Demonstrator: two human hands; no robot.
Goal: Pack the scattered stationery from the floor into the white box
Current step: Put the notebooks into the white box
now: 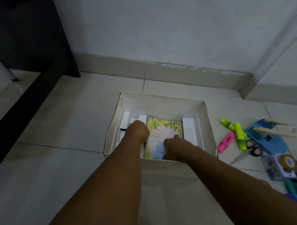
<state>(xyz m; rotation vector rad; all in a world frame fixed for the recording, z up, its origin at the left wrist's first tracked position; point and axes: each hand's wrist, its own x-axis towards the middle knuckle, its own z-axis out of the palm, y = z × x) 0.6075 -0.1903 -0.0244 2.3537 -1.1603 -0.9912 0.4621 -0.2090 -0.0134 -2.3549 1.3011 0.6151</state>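
Observation:
The white box sits open on the tiled floor near the wall. Inside it lies a spiral notebook with a pastel yellow, pink and blue cover. Both my hands reach down into the box. My left hand grips the notebook's left edge with curled fingers. My right hand holds the notebook's lower right part, fingers bent onto the cover. White cardboard inserts line the box's inner sides.
Right of the box lie yellow highlighters, a pink highlighter, scissors, a blue hole punch, a tape roll and a clear case. A dark table leg stands at left.

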